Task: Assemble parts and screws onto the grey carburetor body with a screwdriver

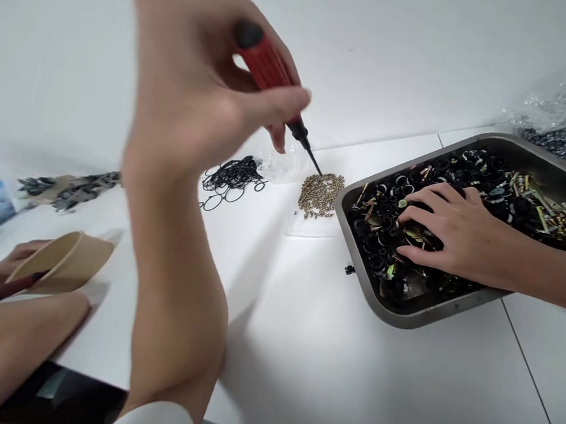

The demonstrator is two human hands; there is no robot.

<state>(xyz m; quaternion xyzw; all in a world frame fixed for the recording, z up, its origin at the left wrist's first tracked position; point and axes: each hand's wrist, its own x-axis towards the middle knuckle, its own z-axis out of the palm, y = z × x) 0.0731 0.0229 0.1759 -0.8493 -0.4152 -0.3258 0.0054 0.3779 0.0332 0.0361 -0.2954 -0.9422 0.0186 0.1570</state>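
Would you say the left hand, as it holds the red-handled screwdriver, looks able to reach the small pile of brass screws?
Probably yes: the left hand holds the red-handled screwdriver with its tip already at the pile of brass screws, nothing between them.

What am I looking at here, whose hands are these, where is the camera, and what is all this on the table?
The single picture comes from a camera on the person's head, looking down. Their left hand holds a red-handled screwdriver, tip at a pile of small brass screws. Their right hand rests in a metal tray of mixed black and brass parts. Black rubber rings lie on the white table. At the lower left, another person's hand is at a paper cup.
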